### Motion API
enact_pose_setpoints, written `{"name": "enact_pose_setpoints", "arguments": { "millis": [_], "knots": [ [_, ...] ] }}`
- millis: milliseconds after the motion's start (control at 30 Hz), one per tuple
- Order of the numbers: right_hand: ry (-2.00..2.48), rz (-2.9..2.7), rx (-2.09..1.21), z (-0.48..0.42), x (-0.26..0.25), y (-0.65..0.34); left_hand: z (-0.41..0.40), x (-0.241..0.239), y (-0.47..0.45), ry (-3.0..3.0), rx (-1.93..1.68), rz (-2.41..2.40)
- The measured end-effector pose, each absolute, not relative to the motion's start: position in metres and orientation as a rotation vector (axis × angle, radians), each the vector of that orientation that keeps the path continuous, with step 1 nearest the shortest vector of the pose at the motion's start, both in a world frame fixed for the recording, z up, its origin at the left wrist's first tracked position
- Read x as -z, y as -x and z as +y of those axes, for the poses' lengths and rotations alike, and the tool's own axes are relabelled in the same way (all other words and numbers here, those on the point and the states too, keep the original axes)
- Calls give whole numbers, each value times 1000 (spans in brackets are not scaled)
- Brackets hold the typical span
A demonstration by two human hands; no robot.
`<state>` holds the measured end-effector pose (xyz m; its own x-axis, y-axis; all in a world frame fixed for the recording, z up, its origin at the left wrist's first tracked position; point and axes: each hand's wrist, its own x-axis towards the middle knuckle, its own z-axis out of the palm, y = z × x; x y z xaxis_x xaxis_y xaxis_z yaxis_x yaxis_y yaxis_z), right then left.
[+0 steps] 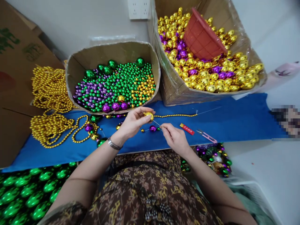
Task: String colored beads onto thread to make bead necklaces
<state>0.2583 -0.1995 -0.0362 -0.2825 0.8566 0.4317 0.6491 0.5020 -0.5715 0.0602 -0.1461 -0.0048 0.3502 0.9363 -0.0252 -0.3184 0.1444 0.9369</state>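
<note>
Between its thumb and fingers, my left hand (134, 123) holds a shiny gold bead (149, 117). My right hand (174, 137) is closed in a pinch on a thin straight needle (157, 123), which reaches to the gold bead. Just below, a thread with a small gold bead, a purple bead (152, 128) and a green bead runs between the hands. Behind them on the blue cloth (225, 120) lies a string of small gold beads (178, 115). More strung purple, gold and green beads (92, 131) lie left of my left wrist.
A cardboard box of mixed small beads (112, 84) stands behind. A larger box of gold beads (211, 75) holds a red plastic basket (203, 36). Gold bead strands (51, 128) lie left. Right are a red packet (187, 128) and pink thread snips (207, 136). Large green balls (28, 190) sit below.
</note>
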Motion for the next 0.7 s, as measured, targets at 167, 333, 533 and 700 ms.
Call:
{"name": "enact_pose_setpoints", "arguments": {
  "millis": [167, 333, 533, 700],
  "knots": [
    [1263, -1967, -437, -201, 40, -256, -148, 1, -55, -1067, -939, 702],
    [1299, -1924, -425, -202, 43, -259, -126, -3, -33, -1235, -1168, 988],
    [1326, -1904, -440, -201, 46, -259, -79, -9, -18, -2197, -804, 1594],
    [1323, -1897, -429, -200, 46, -259, -63, -11, -34, -2599, -31, 1897]
  ]
}}
